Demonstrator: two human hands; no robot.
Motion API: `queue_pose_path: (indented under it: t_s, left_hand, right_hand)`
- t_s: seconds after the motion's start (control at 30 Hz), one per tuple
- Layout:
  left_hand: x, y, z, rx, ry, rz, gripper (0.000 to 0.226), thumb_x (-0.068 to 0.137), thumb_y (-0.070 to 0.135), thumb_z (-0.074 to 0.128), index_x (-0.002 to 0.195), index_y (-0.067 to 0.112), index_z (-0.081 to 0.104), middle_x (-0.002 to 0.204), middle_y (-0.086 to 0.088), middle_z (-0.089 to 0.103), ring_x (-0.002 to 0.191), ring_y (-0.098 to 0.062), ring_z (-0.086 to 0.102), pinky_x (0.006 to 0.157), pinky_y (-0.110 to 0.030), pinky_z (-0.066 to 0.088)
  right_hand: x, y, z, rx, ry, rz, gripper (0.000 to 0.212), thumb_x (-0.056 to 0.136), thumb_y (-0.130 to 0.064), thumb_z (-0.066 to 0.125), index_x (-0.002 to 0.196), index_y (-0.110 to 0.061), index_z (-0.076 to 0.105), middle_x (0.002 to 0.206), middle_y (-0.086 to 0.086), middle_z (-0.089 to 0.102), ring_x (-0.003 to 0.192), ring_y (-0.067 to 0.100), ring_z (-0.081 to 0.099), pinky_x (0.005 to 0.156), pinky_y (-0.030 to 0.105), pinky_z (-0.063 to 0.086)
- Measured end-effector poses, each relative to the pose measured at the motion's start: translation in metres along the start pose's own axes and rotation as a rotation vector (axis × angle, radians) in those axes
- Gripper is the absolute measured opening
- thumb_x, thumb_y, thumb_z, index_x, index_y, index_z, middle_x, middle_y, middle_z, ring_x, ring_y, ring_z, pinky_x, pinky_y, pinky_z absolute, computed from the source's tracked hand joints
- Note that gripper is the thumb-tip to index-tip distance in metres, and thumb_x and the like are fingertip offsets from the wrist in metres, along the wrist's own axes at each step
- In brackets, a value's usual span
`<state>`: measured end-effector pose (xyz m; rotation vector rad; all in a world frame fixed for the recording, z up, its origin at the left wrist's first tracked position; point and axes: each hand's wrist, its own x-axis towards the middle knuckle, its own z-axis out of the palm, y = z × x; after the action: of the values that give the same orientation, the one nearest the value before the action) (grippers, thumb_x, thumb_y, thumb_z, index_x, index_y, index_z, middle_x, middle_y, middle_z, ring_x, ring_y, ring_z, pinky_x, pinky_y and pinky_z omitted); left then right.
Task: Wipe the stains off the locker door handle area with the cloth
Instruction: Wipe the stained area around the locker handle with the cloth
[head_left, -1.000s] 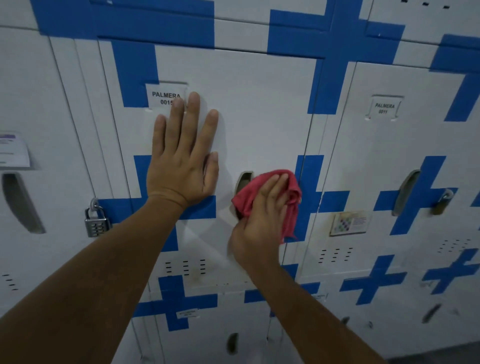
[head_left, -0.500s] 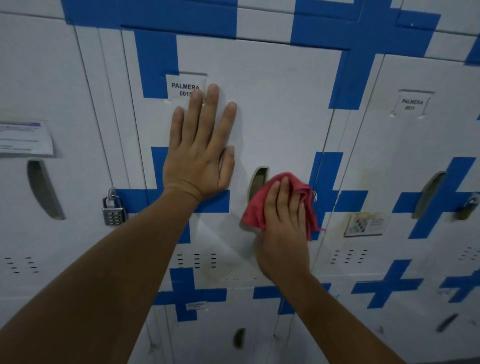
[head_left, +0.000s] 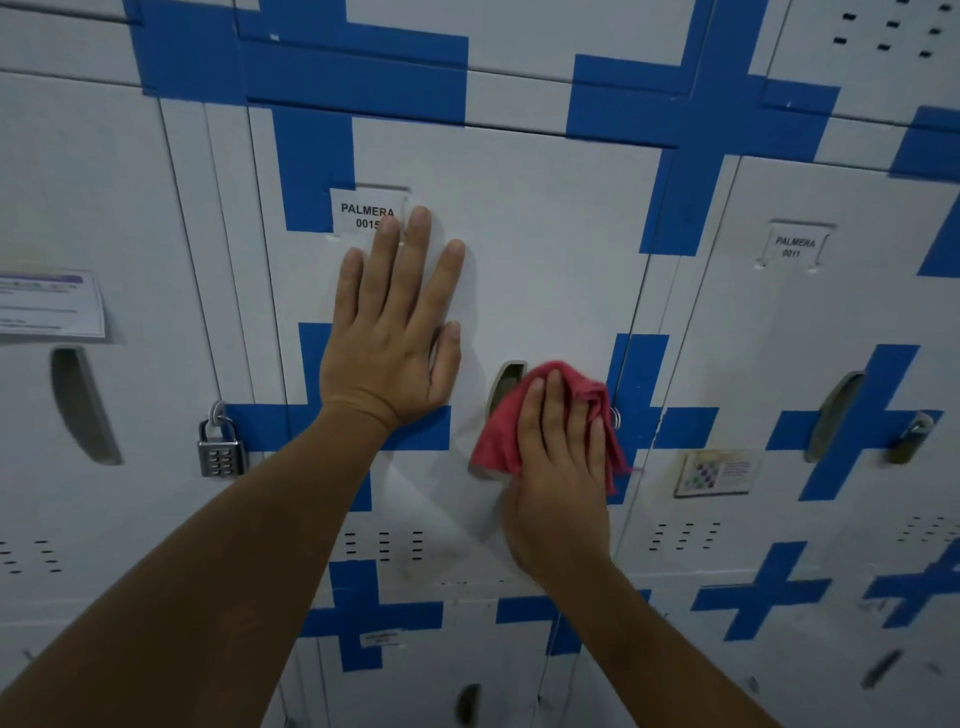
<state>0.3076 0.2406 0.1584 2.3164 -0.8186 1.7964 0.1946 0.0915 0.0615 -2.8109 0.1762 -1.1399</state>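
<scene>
The white locker door (head_left: 540, 249) with blue crosses carries a label reading PALMERA 0015. Its recessed handle (head_left: 508, 376) shows only at the top; the lower part is hidden under a red cloth (head_left: 498, 441). My right hand (head_left: 558, 478) presses that cloth flat against the handle area, fingers pointing up. My left hand (head_left: 395, 332) lies flat and spread on the door, left of the handle, its fingertips touching the label.
A combination padlock (head_left: 219, 451) hangs on the locker to the left, near a paper notice (head_left: 49, 304). The right-hand locker, labelled 0011, has its own handle (head_left: 831, 415), a brass padlock (head_left: 909, 439) and a small sticker (head_left: 717, 472). More lockers sit above and below.
My right hand has slid the cloth down and to the right over the handle. My view has drifted left, so the lockers appear further right. The left hand stays flat on the door.
</scene>
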Motion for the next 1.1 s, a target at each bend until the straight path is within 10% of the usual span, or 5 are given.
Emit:
queue_pose_path:
  t_s: [0.37, 0.6, 0.9, 1.1]
  left_hand:
    - [0.000, -0.001, 0.003, -0.006, 0.015, -0.001, 0.070, 0.099, 0.037, 0.037, 0.160, 0.015, 0.011, 0.166, -0.019, 0.010, 0.153, -0.037, 0.008, 0.125, -0.049, 0.000]
    - [0.000, 0.000, 0.001, -0.014, 0.003, -0.003, 0.072, 0.098, 0.037, 0.038, 0.160, 0.015, 0.009, 0.166, -0.019, 0.009, 0.153, -0.037, 0.007, 0.125, -0.050, 0.001]
    - [-0.001, -0.001, 0.002, 0.000, 0.007, 0.002, 0.071, 0.098, 0.037, 0.036, 0.160, 0.014, 0.010, 0.166, -0.018, 0.009, 0.153, -0.037, 0.007, 0.125, -0.049, 0.001]
    - [-0.001, -0.001, 0.002, -0.007, 0.000, -0.005, 0.070, 0.098, 0.038, 0.036, 0.160, 0.014, 0.011, 0.166, -0.019, 0.010, 0.153, -0.037, 0.006, 0.125, -0.049, 0.000]
  right_hand:
    - [-0.024, 0.012, 0.021, -0.039, -0.095, -0.015, 0.121, 0.069, -0.031, 0.080, 0.155, -0.010, -0.002, 0.159, 0.010, 0.011, 0.146, 0.030, 0.004, 0.112, 0.054, 0.009]
    - [0.031, -0.004, -0.025, 0.011, 0.025, -0.024, 0.086, 0.090, -0.037, 0.038, 0.153, -0.017, -0.017, 0.162, 0.002, -0.017, 0.148, 0.026, -0.018, 0.120, 0.047, -0.007]
    - [-0.028, 0.017, 0.019, -0.093, -0.154, -0.052, 0.120, 0.061, -0.037, 0.086, 0.154, -0.010, 0.014, 0.158, 0.008, 0.017, 0.144, 0.033, 0.016, 0.110, 0.055, 0.016]
    - [0.014, 0.004, -0.014, -0.065, -0.019, -0.057, 0.102, 0.085, -0.030, 0.059, 0.154, -0.016, -0.015, 0.163, 0.001, -0.015, 0.148, 0.026, -0.017, 0.120, 0.047, -0.008]
